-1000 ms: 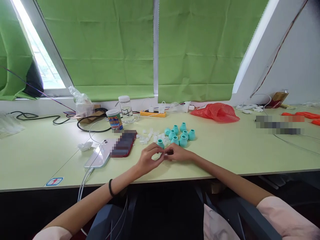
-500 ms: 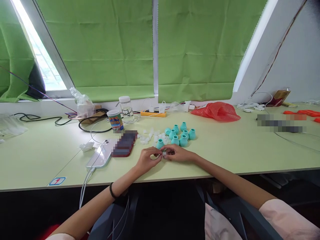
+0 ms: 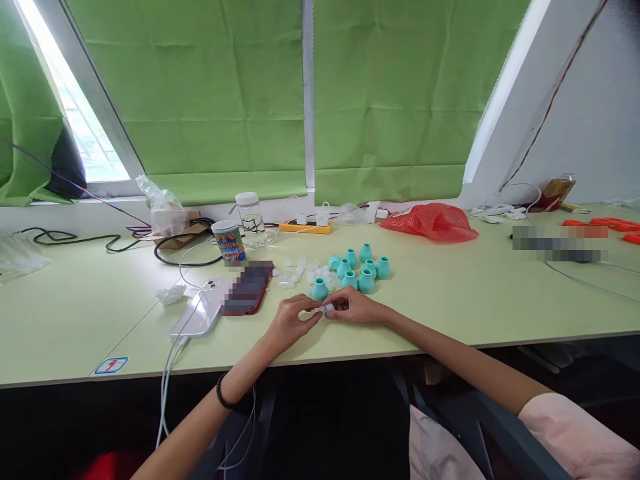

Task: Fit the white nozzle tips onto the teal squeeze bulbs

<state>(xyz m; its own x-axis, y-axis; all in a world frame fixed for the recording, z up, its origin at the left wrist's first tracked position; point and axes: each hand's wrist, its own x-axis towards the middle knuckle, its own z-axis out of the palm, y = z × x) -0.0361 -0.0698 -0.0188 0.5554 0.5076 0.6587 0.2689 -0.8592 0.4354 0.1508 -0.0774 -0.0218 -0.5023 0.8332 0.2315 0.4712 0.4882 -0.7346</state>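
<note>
Between the fingertips of both hands is a small translucent white plastic piece [image 3: 327, 309]. My left hand [image 3: 293, 319] pinches its left side, and my right hand [image 3: 355, 306] grips its right side with the fingers curled. Just beyond the fingers a turquoise vase-shaped piece [image 3: 319, 290] stands upright. Several more turquoise pieces [image 3: 367, 281] are grouped behind my right hand, one of them lying on its side. Loose translucent white bits [image 3: 295, 273] are scattered to the left of that group. The exact shape of the held piece is partly hidden by the fingers.
Left of my hands lie a dark red-edged phone [image 3: 250, 288] and a pale phone [image 3: 200, 310] with a white cable. Behind them stand a printed paper cup [image 3: 229, 241] and a clear jar [image 3: 251, 220]. A red plastic bag [image 3: 433, 222] and an orange power strip [image 3: 305, 228] sit along the back.
The fingertips have drawn slightly apart, and more of the translucent piece shows between them. The whole view has shifted a little; the things on the table stay put.
</note>
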